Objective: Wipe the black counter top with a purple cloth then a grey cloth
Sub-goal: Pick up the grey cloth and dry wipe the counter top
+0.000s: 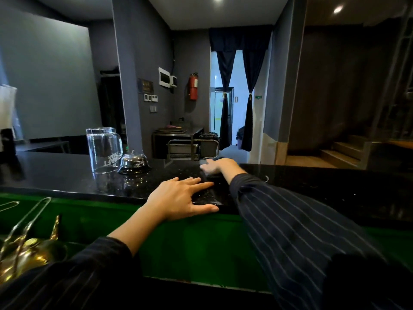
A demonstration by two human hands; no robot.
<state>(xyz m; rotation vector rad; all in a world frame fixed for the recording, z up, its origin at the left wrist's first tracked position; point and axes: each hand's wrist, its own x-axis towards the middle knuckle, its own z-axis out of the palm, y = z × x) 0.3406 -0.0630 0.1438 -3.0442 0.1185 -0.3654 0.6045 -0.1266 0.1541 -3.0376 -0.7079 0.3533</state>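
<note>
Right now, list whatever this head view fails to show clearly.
All in the head view:
- Right hand: motion-blurred at the counter top's far edge; its grip and any cloth under it are unreadable.
- Glass mug lettering: partly hidden behind the service bell.
- Brass utensils: cut off by the lower left frame edge.

At ten o'clock from the middle of my view I see two clear glass mugs (104, 151) standing upside down, one behind the other, with a chrome service bell (133, 163) just to their right. Down at eight o'clock sits a brass-coloured pot (29, 258), with metal tongs (33, 211) rising above it. A green surface (201, 249) runs from there toward five o'clock. At twelve a red fire extinguisher (193, 86) hangs on the grey wall, above a steel trolley (185, 142). At one o'clock dark curtains (248, 90) are tied back at a lit doorway. Wooden steps (344, 151) lie at three o'clock.
</note>
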